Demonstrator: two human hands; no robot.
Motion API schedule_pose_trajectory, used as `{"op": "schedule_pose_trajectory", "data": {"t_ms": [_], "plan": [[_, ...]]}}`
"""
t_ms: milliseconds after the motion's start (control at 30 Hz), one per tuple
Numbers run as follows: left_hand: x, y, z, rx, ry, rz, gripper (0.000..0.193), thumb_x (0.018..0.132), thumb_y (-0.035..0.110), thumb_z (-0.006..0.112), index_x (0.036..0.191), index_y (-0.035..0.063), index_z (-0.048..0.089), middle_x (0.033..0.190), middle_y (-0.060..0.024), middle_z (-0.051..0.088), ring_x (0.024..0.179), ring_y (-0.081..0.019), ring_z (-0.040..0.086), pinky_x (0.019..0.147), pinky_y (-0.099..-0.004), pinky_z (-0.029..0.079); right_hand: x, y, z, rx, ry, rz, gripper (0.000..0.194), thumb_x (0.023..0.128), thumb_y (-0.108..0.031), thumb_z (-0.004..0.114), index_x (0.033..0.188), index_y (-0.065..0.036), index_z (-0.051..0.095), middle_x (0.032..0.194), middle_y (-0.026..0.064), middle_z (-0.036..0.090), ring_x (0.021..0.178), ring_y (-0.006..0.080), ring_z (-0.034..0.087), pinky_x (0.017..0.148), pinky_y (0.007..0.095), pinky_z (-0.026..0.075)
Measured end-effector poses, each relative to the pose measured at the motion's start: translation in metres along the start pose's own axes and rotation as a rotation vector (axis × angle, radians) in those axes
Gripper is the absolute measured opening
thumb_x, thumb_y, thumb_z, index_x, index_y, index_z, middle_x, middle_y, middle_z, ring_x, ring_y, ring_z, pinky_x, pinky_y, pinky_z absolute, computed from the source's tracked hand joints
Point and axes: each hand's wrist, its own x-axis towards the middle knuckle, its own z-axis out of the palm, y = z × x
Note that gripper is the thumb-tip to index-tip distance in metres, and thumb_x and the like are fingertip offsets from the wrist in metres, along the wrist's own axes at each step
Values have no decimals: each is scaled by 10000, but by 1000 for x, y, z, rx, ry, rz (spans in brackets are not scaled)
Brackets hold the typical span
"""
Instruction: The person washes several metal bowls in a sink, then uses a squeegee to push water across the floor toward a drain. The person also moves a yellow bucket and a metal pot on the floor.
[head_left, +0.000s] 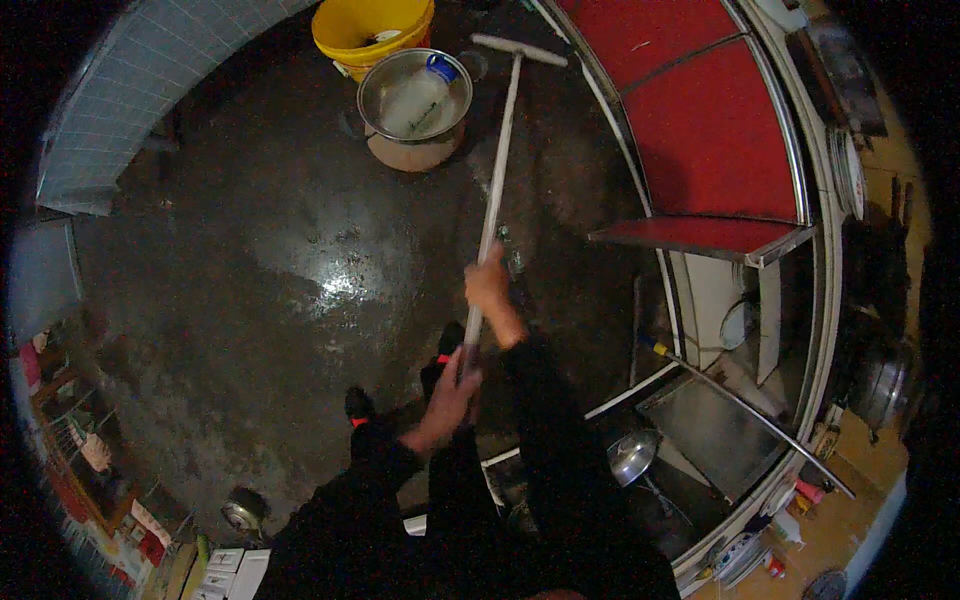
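Both my hands are closed around the pale handle of a T-shaped floor squeegee or scrubber (501, 157). My right hand (489, 283) grips it about midway along; my left hand (448, 397) holds it lower, near my body and above my dark shoes. The tool's head rests at the top of the view, close to the dark wet floor (225, 262). Left of that head stands a metal pot (414, 120) with cloudy water and a blue item inside, on a round tan base. A yellow bucket (373, 52) stands just behind the pot.
On the right, a cabinet with an open red door panel (712, 127) borders the floor, and a metal pole (757, 412) leans across its frame. A metal bowl (634, 456) lies at lower right. Racks with items (82, 442) line the lower left; a tiled wall (165, 67) rises upper left.
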Motion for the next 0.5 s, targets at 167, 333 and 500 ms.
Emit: {"op": "schedule_pose_trajectory", "data": {"t_ms": [167, 333, 500], "plan": [[-87, -35, 17, -84, 2, -187, 613, 921, 174, 518, 1441, 86, 206, 840, -37, 504, 578, -101, 468, 467, -266, 390, -99, 28, -11, 106, -35, -35, 777, 811, -114, 550, 1443, -45, 103, 1181, 308, 522, 1053, 421, 556, 862, 440, 457], [-30, -30, 39, -96, 75, -80, 606, 915, 186, 533, 1429, 82, 229, 842, -33, 515, 540, -102, 458, 441, -264, 387, -49, 5, -32, 77, -55, -74, 788, 802, -97, 548, 1450, -93, 101, 1015, 272, 595, 882, 397, 624, 744, 452, 498], [75, 53, 44, -172, 7, -25, 543, 912, 180, 533, 1396, 124, 293, 841, -18, 512, 602, -82, 461, 485, -246, 395, 101, -32, -42, 3, -15, 44, 735, 797, -51, 532, 1420, -100, 146, 818, 199, 606, 561, 291, 614, 455, 403, 494]]}}
